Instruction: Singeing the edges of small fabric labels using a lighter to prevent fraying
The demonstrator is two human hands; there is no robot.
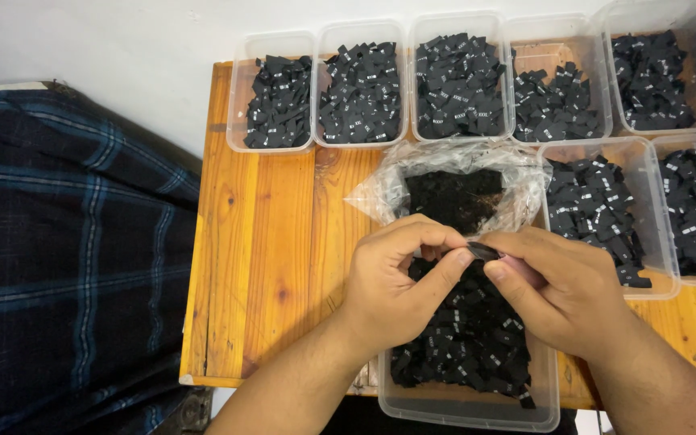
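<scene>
above the clear plastic tub at six o'clock, left hand and right hand pinch one small black fabric label between closed fingertips. seven label-filled tubs line twelve to three o'clock; a clear bag and the near tub remain full.

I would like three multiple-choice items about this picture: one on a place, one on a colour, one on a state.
1. Where does the clear plastic bag lie?
A. on the floor
B. on the wooden table, behind the hands
C. inside the far-left tub

2. What colour are the small fabric labels?
A. black
B. red
C. yellow

3. What are the left hand and right hand doing?
A. resting flat
B. lifting a tub
C. pinching one label together

Answers: 1 B, it sits below the tub row; 2 A, all piles are black; 3 C, fingers of both hands meet on it.
</scene>
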